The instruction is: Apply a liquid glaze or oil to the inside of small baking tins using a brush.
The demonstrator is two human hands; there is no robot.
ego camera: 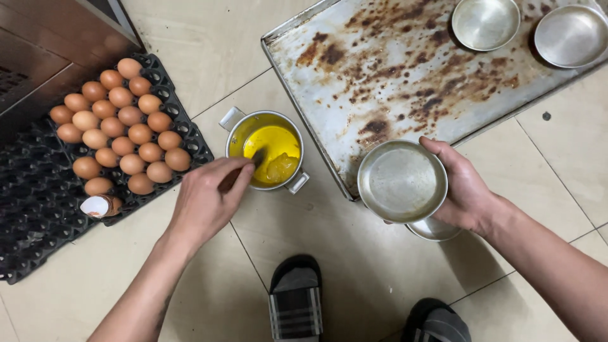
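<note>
Left hand (206,202) had its fingers (239,177) pinched round the handle of a brush (250,163), whose tip sat down in the small pot (266,151) of yellow liquid on the floor (354,272). So the pot was right at the fingertips, just ahead of them. Right hand (465,190) was curled round the rim of a shallow round metal tin (401,182), thumb over the top edge, with another tin (434,229) under it. That tin overlapped the corner of a rusty baking tray (392,76). Egg carton (120,120) off to the left.
</note>
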